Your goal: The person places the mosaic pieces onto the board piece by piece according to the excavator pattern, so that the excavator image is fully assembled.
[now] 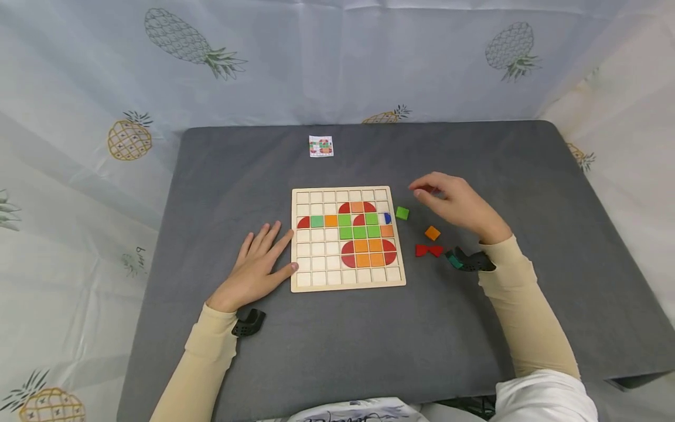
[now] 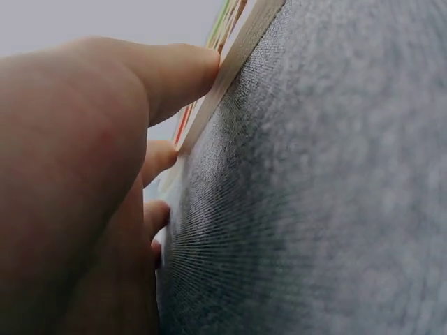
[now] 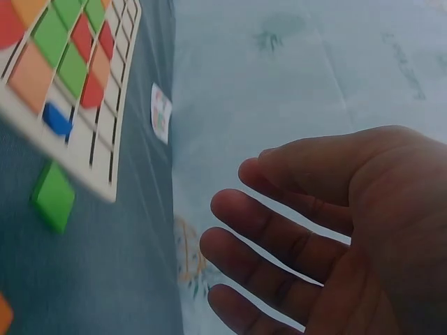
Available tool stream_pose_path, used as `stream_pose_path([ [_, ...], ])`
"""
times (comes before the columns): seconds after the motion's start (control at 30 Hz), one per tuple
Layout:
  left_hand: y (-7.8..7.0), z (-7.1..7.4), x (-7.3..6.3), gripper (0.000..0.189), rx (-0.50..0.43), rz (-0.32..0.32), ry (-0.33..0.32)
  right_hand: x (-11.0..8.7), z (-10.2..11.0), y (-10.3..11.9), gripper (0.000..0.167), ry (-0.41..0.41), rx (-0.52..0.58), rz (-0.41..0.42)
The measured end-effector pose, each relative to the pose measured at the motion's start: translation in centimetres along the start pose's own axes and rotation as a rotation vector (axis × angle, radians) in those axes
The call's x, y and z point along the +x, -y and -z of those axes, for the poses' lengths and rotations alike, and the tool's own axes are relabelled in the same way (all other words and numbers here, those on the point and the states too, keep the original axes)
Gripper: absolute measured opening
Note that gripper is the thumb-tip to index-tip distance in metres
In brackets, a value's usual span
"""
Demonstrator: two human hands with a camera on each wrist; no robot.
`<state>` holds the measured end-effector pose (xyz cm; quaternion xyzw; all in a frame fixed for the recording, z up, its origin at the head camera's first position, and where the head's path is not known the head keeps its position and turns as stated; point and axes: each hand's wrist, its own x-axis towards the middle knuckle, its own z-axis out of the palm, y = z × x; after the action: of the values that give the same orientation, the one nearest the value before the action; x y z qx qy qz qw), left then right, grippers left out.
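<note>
A wooden grid board lies on the table, with red, orange and green pieces and one blue piece in its cells. My left hand rests flat at the board's left side, fingers spread. Its thumb and a fingertip touch the board's edge. Right of the board, my right hand hovers above the table with loosely bent fingers. Nothing shows between its thumb and fingers. Nearest to it lies a green square piece, just off the board's right edge.
An orange square piece and two red pieces, tip to tip, lie right of the board. A small printed pattern card is near the far edge of the grey table. A pineapple-print curtain hangs behind.
</note>
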<state>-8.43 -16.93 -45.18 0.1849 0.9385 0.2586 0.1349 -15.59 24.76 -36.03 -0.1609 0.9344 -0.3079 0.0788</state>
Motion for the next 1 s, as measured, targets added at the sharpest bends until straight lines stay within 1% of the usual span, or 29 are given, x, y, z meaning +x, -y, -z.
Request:
stream_pose_path([
  [0.07, 0.1, 0.0, 0.1, 0.077, -0.007, -0.005, -0.006, -0.8, 0.4, -0.8, 0.031, -0.013, 0.003, -0.040],
  [0.23, 0.5, 0.1, 0.4, 0.075, -0.031, -0.054, -0.026, -2.2, 0.8, -2.4, 0.035, -0.011, -0.014, -0.112],
  [0.3, 0.6, 0.1, 0.4, 0.075, -0.040, -0.072, -0.029, -2.5, 0.7, -2.9, 0.035, 0.005, -0.019, -0.121],
  [0.57, 0.8, -0.1, 0.6, 0.075, -0.045, -0.095, -0.049, -2.8, -0.3, -4.5, 0.035, 0.114, -0.066, -0.166],
  [0.83, 0.8, -0.2, 0.6, 0.075, -0.046, -0.103, -0.058, -3.0, -1.2, -5.2, 0.037, 0.162, -0.086, -0.206],
  [1.0, 0.7, -0.2, 0.6, 0.075, -0.042, -0.102, -0.061, -3.3, -1.7, -5.2, 0.039, 0.176, -0.123, -0.189],
])
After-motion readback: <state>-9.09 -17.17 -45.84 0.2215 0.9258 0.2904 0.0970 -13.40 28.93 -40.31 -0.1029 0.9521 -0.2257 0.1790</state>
